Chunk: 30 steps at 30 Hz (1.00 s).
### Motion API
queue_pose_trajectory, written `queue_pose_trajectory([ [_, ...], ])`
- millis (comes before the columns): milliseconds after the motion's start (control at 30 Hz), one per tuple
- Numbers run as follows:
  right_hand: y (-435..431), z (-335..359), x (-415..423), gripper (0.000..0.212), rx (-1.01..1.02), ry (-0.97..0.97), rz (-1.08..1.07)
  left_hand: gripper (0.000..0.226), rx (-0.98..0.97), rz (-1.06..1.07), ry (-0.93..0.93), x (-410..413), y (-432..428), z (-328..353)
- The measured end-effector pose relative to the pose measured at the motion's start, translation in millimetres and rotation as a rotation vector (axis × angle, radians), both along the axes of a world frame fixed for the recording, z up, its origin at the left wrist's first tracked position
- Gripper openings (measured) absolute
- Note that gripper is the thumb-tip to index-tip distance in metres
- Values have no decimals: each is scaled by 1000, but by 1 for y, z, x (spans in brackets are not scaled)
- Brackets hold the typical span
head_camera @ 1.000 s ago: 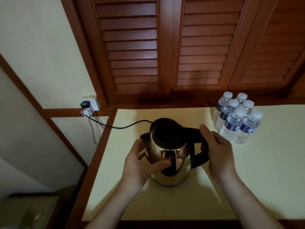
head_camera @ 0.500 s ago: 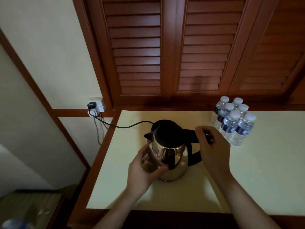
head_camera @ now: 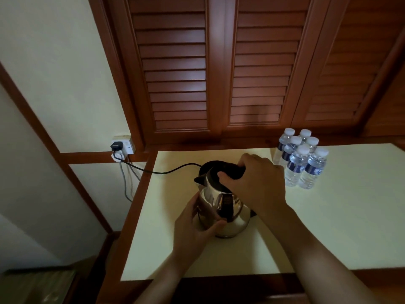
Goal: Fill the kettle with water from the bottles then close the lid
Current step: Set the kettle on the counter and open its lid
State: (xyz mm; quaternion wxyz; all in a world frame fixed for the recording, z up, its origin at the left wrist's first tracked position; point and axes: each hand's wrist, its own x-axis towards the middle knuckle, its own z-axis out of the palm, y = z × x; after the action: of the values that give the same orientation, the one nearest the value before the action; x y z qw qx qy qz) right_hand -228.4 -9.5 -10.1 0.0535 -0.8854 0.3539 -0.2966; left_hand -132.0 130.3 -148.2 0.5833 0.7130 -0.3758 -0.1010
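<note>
Nearest, the left hand point(head_camera: 195, 229) curls its fingers point(head_camera: 194, 205) round the shiny kettle point(head_camera: 230, 218) standing on the tabletop point(head_camera: 328, 227). The right hand point(head_camera: 256, 181) reaches over it, gripping the black lid point(head_camera: 228, 171) and hiding the handle. A cord point(head_camera: 171, 171) runs left to a wall socket point(head_camera: 122, 147). Six capped bottles point(head_camera: 300, 160) stand at the back right, apart from the kettle.

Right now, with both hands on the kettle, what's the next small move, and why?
Probably open the lid with the right hand, whose thumb rests on it, while the left hand holds the kettle. The lid looks shut and the bottles stand capped, so no water can go in yet.
</note>
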Motion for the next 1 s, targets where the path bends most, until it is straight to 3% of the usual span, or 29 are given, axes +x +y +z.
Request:
queue_pose_trajectory([
  [200,-1,16,2,39,-4,77,-20,88,-1,0,-28,0,1,1],
  [400,-23,30,-10,21,252,-217,144,96,1,-10,-38,2,0,-1],
  [567,-44,16,-32,40,478,-252,254,83,13,-2,-42,2,1,3],
  [667,-44,3,-34,26,411,-240,248,86,6,4,-26,1,1,3],
  [733,-38,0,-29,40,281,-204,234,92,4,3,-23,2,1,2],
  [833,-20,4,-17,57,-21,8,105,99,23,-1,-19,3,0,0],
  [1000,2,9,0,64,-65,195,-73,113,86,16,1,3,-2,-3],
])
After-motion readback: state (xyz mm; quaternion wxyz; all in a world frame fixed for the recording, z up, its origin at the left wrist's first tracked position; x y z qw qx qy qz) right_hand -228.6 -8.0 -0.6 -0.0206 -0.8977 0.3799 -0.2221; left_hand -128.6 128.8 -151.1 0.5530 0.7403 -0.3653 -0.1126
